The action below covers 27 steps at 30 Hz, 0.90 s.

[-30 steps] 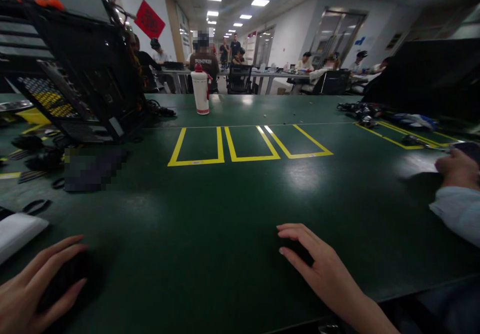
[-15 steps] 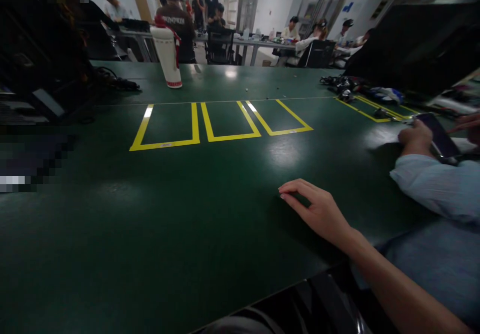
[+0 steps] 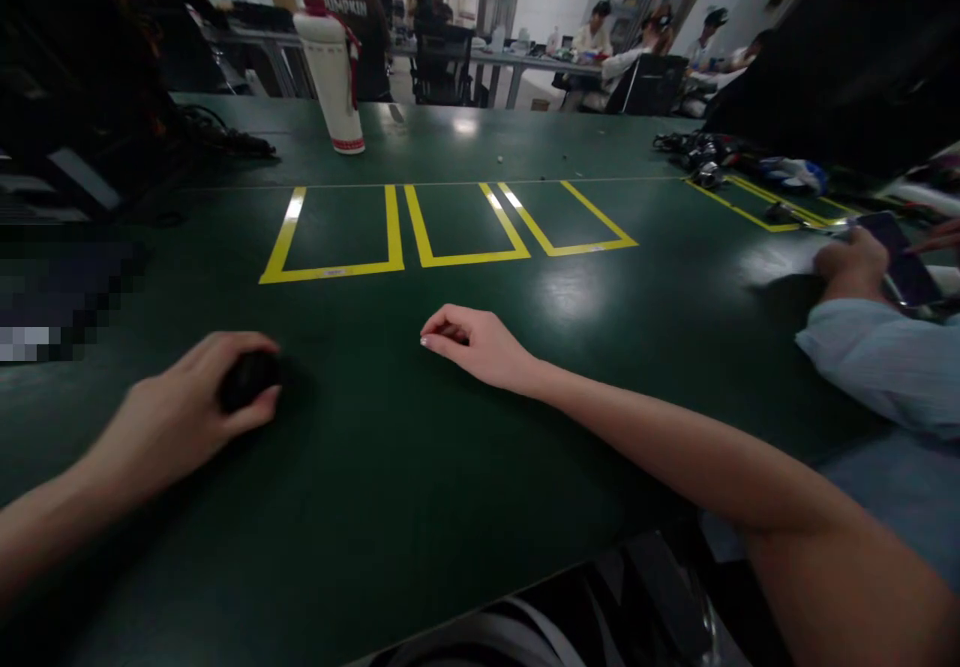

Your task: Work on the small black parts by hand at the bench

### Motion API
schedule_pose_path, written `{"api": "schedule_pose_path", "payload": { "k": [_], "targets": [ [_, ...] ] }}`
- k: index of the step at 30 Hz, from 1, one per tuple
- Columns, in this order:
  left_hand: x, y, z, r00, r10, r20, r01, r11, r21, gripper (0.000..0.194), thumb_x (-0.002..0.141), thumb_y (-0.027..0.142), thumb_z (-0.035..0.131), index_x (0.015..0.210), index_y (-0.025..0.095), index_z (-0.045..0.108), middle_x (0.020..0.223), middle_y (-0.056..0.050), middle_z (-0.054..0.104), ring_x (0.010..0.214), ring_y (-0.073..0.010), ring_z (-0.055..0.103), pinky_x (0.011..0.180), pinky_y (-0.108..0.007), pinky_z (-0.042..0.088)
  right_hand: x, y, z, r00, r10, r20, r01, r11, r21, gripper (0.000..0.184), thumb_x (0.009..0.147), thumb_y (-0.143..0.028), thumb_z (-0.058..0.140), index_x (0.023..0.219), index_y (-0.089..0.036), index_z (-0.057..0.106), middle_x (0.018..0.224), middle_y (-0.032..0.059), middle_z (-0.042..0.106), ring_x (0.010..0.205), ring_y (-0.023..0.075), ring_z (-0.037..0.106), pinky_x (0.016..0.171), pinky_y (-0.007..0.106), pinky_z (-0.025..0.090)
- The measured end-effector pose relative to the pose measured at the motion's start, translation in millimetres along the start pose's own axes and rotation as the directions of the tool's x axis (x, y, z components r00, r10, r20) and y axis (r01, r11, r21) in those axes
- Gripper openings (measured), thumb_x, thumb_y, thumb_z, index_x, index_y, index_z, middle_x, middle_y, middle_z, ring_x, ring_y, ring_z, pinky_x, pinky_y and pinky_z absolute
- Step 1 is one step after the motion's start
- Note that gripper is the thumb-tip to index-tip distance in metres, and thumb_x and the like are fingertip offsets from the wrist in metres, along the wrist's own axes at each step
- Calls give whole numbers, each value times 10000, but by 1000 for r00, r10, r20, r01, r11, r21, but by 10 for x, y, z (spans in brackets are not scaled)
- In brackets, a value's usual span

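Green desk (image 3: 390,527) with yellow tape (image 3: 476,261) marking three bays, probably to fix where items sit; white cup (image 3: 330,77) stands beyond them, likely parked out of the way. Left hand (image 3: 180,397) wraps a dark rounded object (image 3: 247,379) over the desk's left side, seemingly a side grip for steadiness; blur hides what it is. Right hand (image 3: 484,347), loosely curled before the middle bay; can't tell whether anything's inside.

Green tabletop (image 3: 390,477), yellow tape outlines (image 3: 371,269), red-trimmed white cup (image 3: 331,77), pale-blue sleeve (image 3: 855,352), black object (image 3: 249,379)
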State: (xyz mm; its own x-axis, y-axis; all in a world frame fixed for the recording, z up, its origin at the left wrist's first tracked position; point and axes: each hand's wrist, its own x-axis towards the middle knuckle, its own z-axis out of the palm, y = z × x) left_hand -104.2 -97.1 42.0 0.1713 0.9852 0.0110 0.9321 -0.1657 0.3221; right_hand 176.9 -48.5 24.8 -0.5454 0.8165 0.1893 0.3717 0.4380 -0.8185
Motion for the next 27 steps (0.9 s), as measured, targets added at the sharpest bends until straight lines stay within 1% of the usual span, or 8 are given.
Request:
{"api": "schedule_pose_path", "payload": {
  "k": [2,4,8,11,13,16,19,27],
  "targets": [
    [312,208,105,992,121,38,-121,993,-3,336,779,327,474,1091,249,375,1103,5,431,919,-184,496,737,-339,457,187,67,105,999,33,-2,-33,993,118,199,802,-309,451,932,-171,514,888,27,567,794,110,550,725,292,469],
    [591,424,231,975,222,-19,-223,975,-19,369,741,332,508,1076,233,389,1071,-16,455,912,-203,509,702,-324,467,332,132,144,997,75,10,-76,972,220,223,792,-338,460,939,-176,499,879,27,564,781,116,556,714,305,476],
    [932,691,440,952,298,-73,-305,947,-102,457,727,317,517,1142,235,344,1111,-31,460,905,-208,531,695,-333,477,486,246,89,986,165,22,-162,919,359,247,762,-339,505,947,-177,482,896,32,563,780,123,565,710,312,490],
    [1004,724,501,964,236,-120,-256,948,-191,618,710,320,547,1231,221,229,1155,-57,451,961,-224,518,753,-366,469,515,285,26,972,235,14,-222,896,384,323,732,-339,547,1001,-176,475,921,45,571,817,138,567,753,341,481],
    [1005,704,492,967,222,-127,-248,936,-250,601,709,329,557,1218,220,257,1147,-57,457,983,-227,507,772,-377,465,516,275,-1,966,255,30,-246,887,390,336,729,-329,553,1019,-174,485,946,53,572,858,146,561,795,356,464],
    [982,662,432,961,266,-78,-276,894,-353,538,715,364,560,1179,236,320,1132,-48,459,988,-223,502,778,-382,470,508,229,-17,964,263,47,-260,884,388,316,728,-302,558,1016,-181,506,975,48,565,903,150,549,834,364,449],
    [965,619,385,943,327,-56,-317,840,-440,567,719,362,569,1203,273,288,1164,-45,435,1030,-225,479,813,-400,457,492,193,-19,971,235,33,-228,885,406,292,727,-272,562,1004,-194,509,982,35,555,904,149,551,834,362,456],
    [1018,536,432,898,414,-148,-440,832,-337,659,709,280,610,1235,298,215,1235,-22,393,1116,-202,408,921,-397,371,487,195,8,993,122,-11,-103,885,454,334,705,-163,574,1022,-217,487,1033,23,535,932,141,550,878,353,436]
  ]
}}
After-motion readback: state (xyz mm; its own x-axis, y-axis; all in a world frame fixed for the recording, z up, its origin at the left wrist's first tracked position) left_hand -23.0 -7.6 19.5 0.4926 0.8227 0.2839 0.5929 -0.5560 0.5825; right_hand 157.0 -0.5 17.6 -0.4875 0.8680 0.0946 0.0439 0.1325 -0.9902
